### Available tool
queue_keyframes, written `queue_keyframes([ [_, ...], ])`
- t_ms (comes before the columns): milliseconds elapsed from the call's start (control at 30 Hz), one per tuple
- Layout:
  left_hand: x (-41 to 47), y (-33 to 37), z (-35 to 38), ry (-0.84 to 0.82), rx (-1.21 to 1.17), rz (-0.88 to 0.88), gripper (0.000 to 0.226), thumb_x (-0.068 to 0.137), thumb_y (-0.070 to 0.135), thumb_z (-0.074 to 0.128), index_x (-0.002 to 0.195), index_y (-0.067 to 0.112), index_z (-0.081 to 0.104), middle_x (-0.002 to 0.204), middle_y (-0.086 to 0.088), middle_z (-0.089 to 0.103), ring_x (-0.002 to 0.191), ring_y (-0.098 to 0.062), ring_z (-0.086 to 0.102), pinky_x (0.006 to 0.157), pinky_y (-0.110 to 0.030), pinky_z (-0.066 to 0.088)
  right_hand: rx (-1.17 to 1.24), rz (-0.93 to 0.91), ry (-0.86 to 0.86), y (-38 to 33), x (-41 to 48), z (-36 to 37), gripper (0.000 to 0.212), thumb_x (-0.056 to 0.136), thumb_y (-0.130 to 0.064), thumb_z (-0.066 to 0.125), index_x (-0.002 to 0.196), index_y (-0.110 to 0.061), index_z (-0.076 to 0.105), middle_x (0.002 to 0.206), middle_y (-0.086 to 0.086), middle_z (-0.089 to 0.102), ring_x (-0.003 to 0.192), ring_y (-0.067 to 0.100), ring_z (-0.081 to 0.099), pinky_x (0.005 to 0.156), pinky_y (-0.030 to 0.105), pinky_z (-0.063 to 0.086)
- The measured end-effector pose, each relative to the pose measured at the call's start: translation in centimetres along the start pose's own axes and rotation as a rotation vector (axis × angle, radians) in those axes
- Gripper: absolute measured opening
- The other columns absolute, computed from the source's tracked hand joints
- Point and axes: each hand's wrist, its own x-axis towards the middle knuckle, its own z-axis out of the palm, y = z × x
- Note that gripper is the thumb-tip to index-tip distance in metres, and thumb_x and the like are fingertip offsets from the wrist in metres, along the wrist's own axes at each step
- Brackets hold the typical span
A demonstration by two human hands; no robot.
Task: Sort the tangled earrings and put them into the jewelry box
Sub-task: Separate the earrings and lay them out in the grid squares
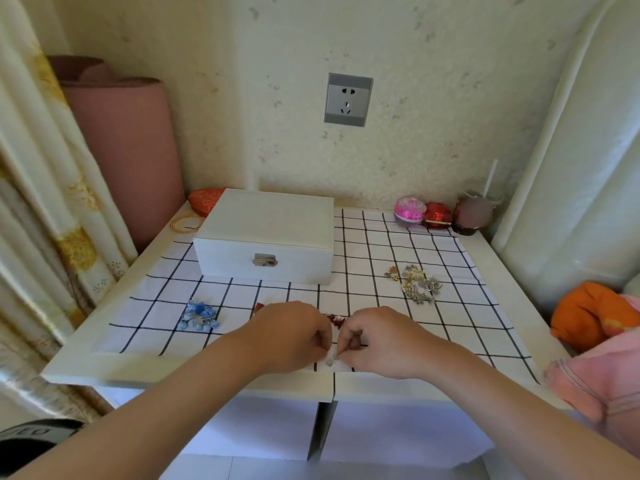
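Left hand (294, 336) and right hand (379, 341) both pinch small silvery earring (331, 359) at tabletop (104, 372) front edge, centre. Red earrings (337, 319) just behind hands. Blue earrings (199, 317) front left, gold earrings (415, 284) right. Box (266, 233) closed, back left.

A white cloth with a black grid (381, 244) is lying over the white desk (104, 368). At the cloth's far right corner a pink domed tin (410, 209), a red round box (437, 216) and a brown cup with a straw (472, 214) are standing in a row. Beyond its far left corner a red patterned pouch (206, 199) and a thin gold loop (187, 223) are lying.
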Motion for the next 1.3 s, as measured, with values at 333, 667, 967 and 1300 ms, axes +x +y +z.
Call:
queue_keyframes([
  [333,0.5,0.2,-0.2,-0.047,-0.034,-0.035,0.009,0.081,0.043,0.070,0.087,0.036,0.068,0.084,0.019,0.065,0.077,0.003,0.055,0.062,-0.018,0.035,0.024,-0.054,-0.005,0.4,0.0,0.2,0.006,0.082,-0.035,0.071,0.084,-0.039,0.067,0.081,-0.014,0.062,0.075,0.002,0.057,0.065,0.026,0.048],
  [667,3.1,1.1,-2.5,-0.060,-0.178,0.009,0.013,0.086,0.045,0.068,0.098,0.042,0.068,0.089,0.027,0.064,0.076,0.012,0.057,0.065,-0.012,0.040,0.134,-0.030,0.124,3.0,0.3,-3.5,0.007,0.087,-0.037,0.072,0.094,-0.037,0.072,0.088,-0.019,0.066,0.068,-0.014,0.054,0.059,0.015,0.036],
  [967,11.9,5.6,-1.7,0.087,-0.191,0.062,0.011,0.090,0.031,0.066,0.099,0.037,0.069,0.094,0.021,0.065,0.078,0.004,0.055,0.071,-0.018,0.042,-0.022,0.236,0.348,12.0,-0.3,-8.5,0.016,0.089,-0.023,0.071,0.093,-0.037,0.075,0.092,-0.017,0.068,0.090,0.007,0.064,0.082,0.036,0.055],
  [1300,16.8,7.4,1.1,0.121,0.019,0.033,0.022,0.091,0.032,0.063,0.112,0.037,0.068,0.108,0.007,0.061,0.102,-0.015,0.058,0.085,-0.035,0.051,-0.066,0.150,0.364,13.6,1.5,-7.3,0.016,0.092,-0.021,0.068,0.097,-0.035,0.076,0.093,-0.016,0.063,0.089,0.008,0.061,0.080,0.029,0.051],
])
